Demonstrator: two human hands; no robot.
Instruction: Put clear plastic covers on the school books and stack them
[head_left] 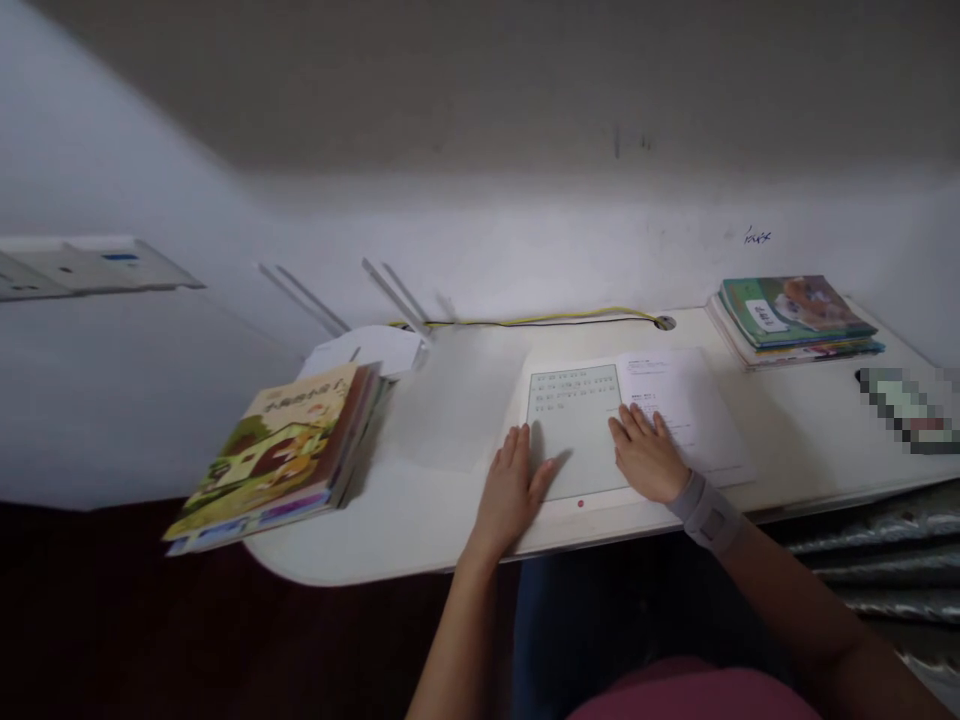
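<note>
An open book [574, 445] lies on the white desk in front of me. Its left page is pale green with a few printed lines near the top, and its right page [709, 430] is white with small text. Flat along the left edge of the green page rests my left hand [514, 485], open, thumb spread onto the paper. My right hand [646, 455], with a grey band at the wrist, lies open across the fold between the two pages. Neither hand holds anything.
A stack of picture books [281, 450] overhangs the desk's [315, 555] left end, before a white router [367, 350] with antennas. Yellow and black cables [555, 318] run along the wall to a hole. More books [799, 315] and a pixelated device [911, 410] lie right.
</note>
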